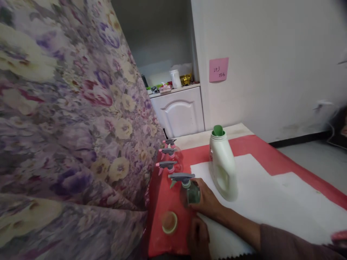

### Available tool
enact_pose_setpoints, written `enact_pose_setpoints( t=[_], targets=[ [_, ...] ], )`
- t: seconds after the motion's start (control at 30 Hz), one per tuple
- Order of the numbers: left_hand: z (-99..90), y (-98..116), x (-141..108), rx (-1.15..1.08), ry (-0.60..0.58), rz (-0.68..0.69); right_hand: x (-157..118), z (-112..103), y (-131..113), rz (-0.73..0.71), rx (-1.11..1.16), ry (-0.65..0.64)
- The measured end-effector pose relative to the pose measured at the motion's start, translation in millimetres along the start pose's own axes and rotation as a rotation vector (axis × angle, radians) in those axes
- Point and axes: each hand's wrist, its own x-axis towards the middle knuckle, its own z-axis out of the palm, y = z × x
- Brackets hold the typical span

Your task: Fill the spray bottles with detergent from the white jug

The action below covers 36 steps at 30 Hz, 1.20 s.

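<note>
My right hand is wrapped round a clear spray bottle with a grey and green nozzle, on the red part of the table. Nearer to me, my left hand rests with its fingers curled at the edge of the white paper; what it may hold is hidden. A pale round cap lies on the red surface left of it. Behind the held bottle stand several spray bottles with grey and pink nozzles. A large white jug with a green piece in its mouth stands upright to the right.
A floral curtain hangs along the left side. White paper covers much of the red tabletop. At the back, a cabinet shelf holds a white bottle and small items. Something pink shows at the right edge.
</note>
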Motion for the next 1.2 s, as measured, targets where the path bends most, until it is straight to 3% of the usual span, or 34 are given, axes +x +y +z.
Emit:
enact_pose_setpoints(
  t=[0.1,0.2,0.4,0.6,0.73,0.93,1.03,1.2],
  targets=[
    [-1.3,7.4,0.1,0.058,0.18,0.067,-21.5,-23.4,-3.4,-0.036,-0.085,0.059],
    [1.4,5.9,4.2,0.078,0.221,0.099,-46.4,-41.0,1.6,-0.082,-0.123,0.119],
    [4.1,-14.4,13.9,0.275,-0.031,0.182,-76.5,-56.7,23.4,-0.044,-0.055,0.125],
    [3.6,-19.3,17.2,0.426,-0.151,0.284,-89.2,-63.6,39.0,-0.005,0.032,0.072],
    [6.2,-18.7,17.1,0.434,-0.167,0.284,-98.0,-90.1,43.3,-0.067,0.049,0.067],
    [14.9,-21.6,14.9,0.393,-0.082,0.25,-66.9,-137.6,23.8,0.018,0.042,0.374],
    [16.5,-25.4,19.0,0.437,-0.053,0.255,-38.9,-137.9,17.1,0.001,0.066,0.395],
    [17.6,-37.8,31.5,0.468,-0.072,0.312,-8.2,-119.2,17.2,0.051,0.244,0.331]
  ],
)
